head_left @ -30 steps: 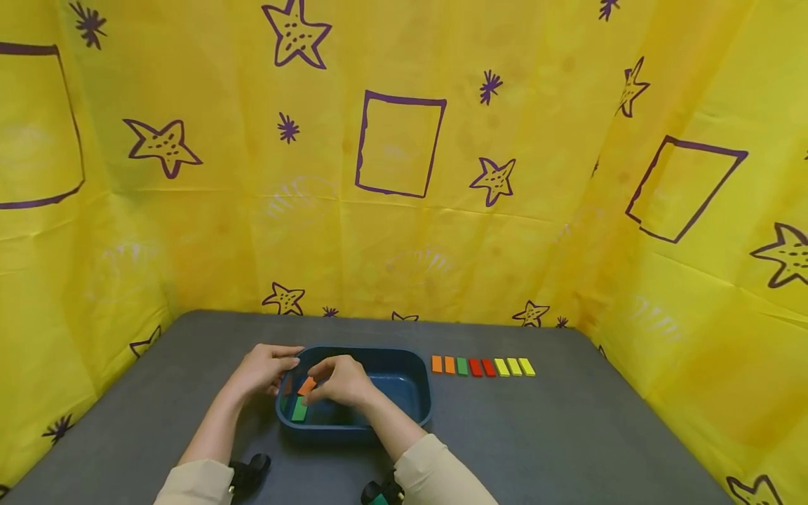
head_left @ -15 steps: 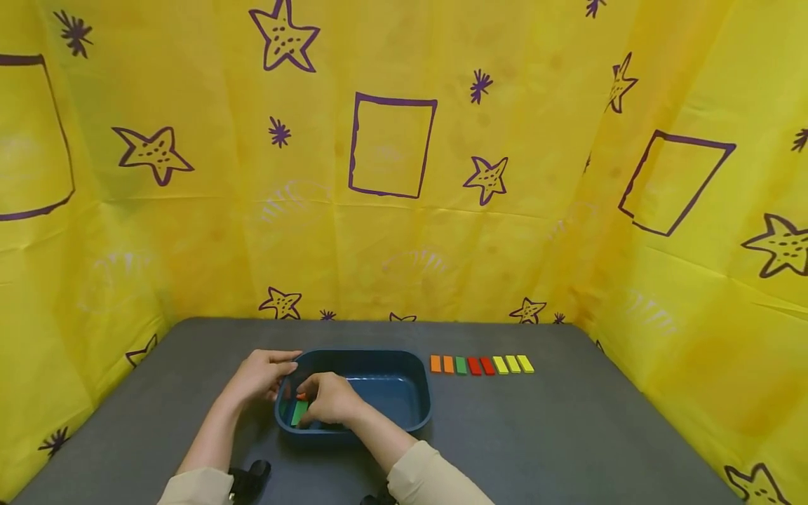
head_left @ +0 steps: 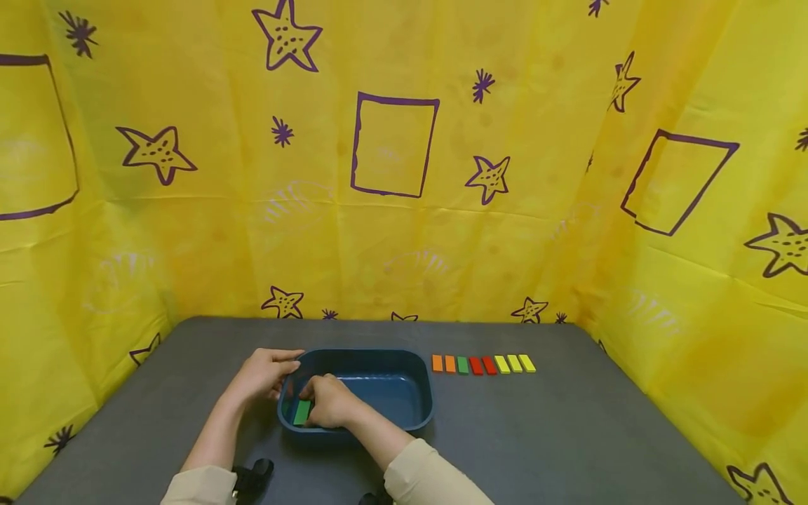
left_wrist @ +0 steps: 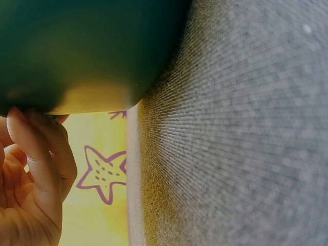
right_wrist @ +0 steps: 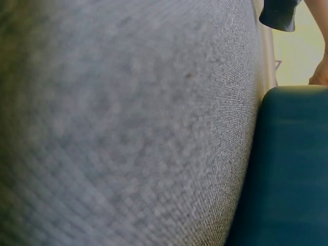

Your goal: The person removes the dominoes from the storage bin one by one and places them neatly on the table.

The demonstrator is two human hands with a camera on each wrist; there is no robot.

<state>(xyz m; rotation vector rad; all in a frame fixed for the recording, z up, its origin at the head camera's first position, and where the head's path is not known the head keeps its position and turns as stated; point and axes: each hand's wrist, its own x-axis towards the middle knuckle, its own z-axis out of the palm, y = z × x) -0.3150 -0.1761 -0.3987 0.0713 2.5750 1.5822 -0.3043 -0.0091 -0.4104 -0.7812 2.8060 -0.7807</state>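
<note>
A dark blue plastic box (head_left: 379, 361) stands on the grey table. My left hand (head_left: 255, 376) holds its far left corner, thumb and fingers about the rim; in the left wrist view the bent fingers of that left hand (left_wrist: 41, 174) touch the box wall (left_wrist: 77, 51). Inside the box, at the left end, lies a flat green block (head_left: 302, 412). My right hand (head_left: 331, 402) reaches in just beside it, thumb and fingers curled downward. An orange block, seen between these fingers earlier, is hidden by the hand. The right wrist view shows only the outer box wall (right_wrist: 292, 169).
Right of the box, a row of small flat blocks lies on the table: orange blocks (head_left: 443, 363), a green one (head_left: 463, 365), red ones (head_left: 482, 366) and yellow ones (head_left: 515, 363). A yellow patterned curtain (head_left: 404, 245) surrounds the table. Black wrist gear (head_left: 254, 480) hangs under the left sleeve.
My right hand has gone lower into the box and slightly toward me with the orange block, which is now out of sight behind the fingers. The left hand stays at the corner.
</note>
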